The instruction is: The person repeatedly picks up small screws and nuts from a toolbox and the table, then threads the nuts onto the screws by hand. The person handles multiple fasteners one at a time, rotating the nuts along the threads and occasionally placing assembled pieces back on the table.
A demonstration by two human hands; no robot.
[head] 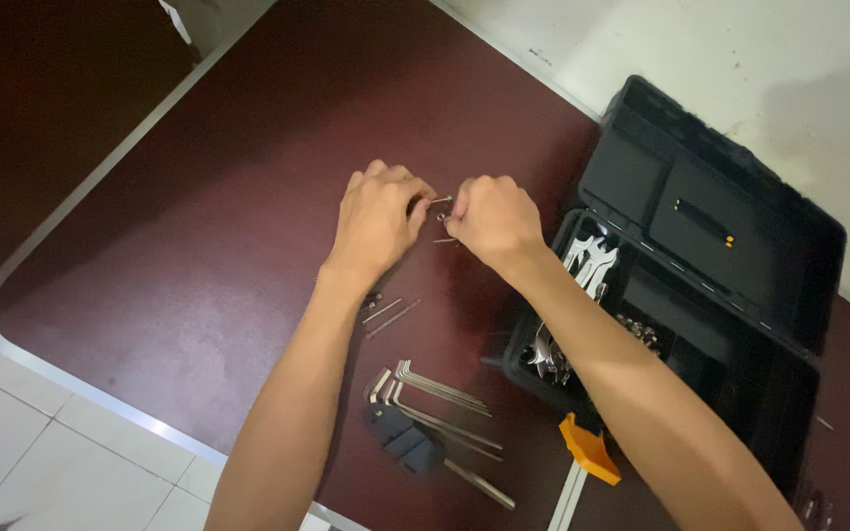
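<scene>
Open tabletop (pixel 199 226) from nine to twelve o'clock; blocked at three by the toolbox (pixel 700 256), at six by hex keys (pixel 435 403) and loose bits (pixel 386 315).

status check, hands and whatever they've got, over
Left hand and right hand both pinched on small metal bits above the table. Hex keys near the forearms, open toolbox at right.
</scene>
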